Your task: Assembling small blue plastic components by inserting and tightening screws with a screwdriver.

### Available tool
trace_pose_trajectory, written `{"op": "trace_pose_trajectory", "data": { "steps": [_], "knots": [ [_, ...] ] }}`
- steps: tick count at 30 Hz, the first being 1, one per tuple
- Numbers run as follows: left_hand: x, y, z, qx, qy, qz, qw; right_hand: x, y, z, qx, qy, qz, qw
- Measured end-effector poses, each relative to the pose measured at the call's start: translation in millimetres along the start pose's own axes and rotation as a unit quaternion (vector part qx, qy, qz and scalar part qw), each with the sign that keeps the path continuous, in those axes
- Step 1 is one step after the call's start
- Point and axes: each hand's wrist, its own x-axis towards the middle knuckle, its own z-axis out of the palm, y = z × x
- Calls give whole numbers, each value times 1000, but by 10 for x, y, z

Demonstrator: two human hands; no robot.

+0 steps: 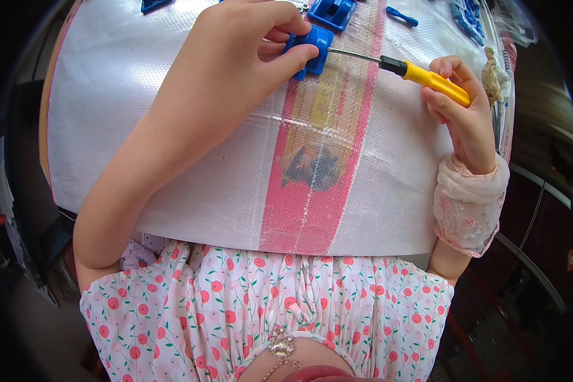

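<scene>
My left hand (251, 44) pinches a blue plastic part (317, 44) against the table near the far middle, thumb and fingers on its top. From the right, my right hand (461, 102) grips a screwdriver (436, 84) by its yellow handle with a black collar. The metal shaft points left, and its tip meets the right side of the blue part; whether it sits on a screw I cannot tell. Just beyond lies a second blue plastic part (332, 13) of similar shape. Small metal pieces (303, 7) show partly behind my left fingers.
A white woven sheet (197, 204) with a pink printed band covers the table. A small blue rod-like piece (402, 16) lies at the far right, near several more blue pieces (468, 22). Another blue piece (154, 5) is cut off at the far left. Clear plastic bags (514, 22) sit at the right edge.
</scene>
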Motion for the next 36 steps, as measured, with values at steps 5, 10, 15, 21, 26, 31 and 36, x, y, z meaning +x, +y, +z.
{"op": "trace_pose_trajectory", "data": {
  "steps": [5,10,15,21,26,31,36],
  "knots": [
    [6,-3,-31,15,-11,-20,1000,20,49,60,-86,63,-48,993],
    [-46,113,-31,66,-8,13,998,9,40,35,-141,80,-56,985],
    [10,-56,-35,38,-19,16,999,22,112,24,-140,90,-57,984],
    [7,-110,-17,26,-11,35,999,28,77,98,-202,89,-99,970],
    [1,-101,-26,10,-10,34,999,49,186,19,-167,68,-158,971],
    [-10,-98,-32,26,-8,37,999,56,204,10,-191,70,-208,957],
    [-18,-72,-31,47,-8,40,998,97,252,-43,-253,85,-281,922]
  ]
}}
